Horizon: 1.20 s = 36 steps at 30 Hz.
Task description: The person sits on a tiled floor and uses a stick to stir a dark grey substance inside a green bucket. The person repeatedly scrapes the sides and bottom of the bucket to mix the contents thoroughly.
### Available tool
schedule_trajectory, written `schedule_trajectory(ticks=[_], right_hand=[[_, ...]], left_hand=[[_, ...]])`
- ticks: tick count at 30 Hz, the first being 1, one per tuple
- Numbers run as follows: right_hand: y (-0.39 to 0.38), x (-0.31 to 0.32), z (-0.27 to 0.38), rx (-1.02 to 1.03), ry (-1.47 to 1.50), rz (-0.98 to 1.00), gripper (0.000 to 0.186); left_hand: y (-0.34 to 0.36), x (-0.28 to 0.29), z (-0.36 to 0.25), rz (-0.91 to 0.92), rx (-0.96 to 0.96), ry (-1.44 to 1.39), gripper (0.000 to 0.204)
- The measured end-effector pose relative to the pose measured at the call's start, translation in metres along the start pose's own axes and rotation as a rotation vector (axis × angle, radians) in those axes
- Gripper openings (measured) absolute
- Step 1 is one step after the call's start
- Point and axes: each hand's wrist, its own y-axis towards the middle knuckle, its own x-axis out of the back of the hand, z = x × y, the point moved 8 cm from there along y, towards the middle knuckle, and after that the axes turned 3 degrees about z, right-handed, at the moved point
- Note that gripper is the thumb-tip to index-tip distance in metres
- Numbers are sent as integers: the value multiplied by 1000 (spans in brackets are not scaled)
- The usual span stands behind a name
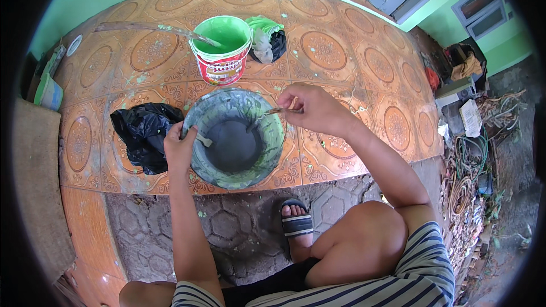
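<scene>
A round basin smeared with grey and pale green stands on the tiles, with dark grey material in its bottom. At its left rim, my left hand is closed round a small flat scraper with a pale, coated end, which points into the basin. My right hand pinches the handle of a thin, smeared stirring tool above the right rim. That tool's far end reaches down inside the basin; its exact kind is unclear. A crumpled black plastic bag lies beside my left hand.
Behind the basin stands a red-and-white bucket coated green inside, a long stick leaning over its rim. A green, white and black bag sits beside it. The tiled ledge ends above hexagonal paving. Clutter lies at right.
</scene>
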Motion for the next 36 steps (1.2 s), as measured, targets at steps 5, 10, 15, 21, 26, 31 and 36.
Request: schedule_trajectory(ticks=[5, 10, 15, 21, 26, 31, 36], right_hand=[[9, -27, -22, 4, 424, -105, 30], [11, -67, -24, 119, 570, -133, 26], [5, -67, -8, 57, 79, -157, 31], [8, -48, 12, -17, -404, -48, 35], [-5, -49, -10, 151, -299, -141, 31], [-10, -63, -3, 26, -224, 10, 26], [-9, -64, -6, 15, -251, 48, 30]], left_hand=[[-4, -3, -7, 1, -2, 55, 32], [-2, -4, -5, 0, 12, 42, 32], [-2, -6, -3, 16, 6, 8, 34], [0, -1, -3, 0, -29, 53, 35], [-4, -6, -18, -27, -76, 220, 41], [-5, -2, -13, -28, -11, 120, 41], [-6, -5, -16, -21, 15, 123, 41]])
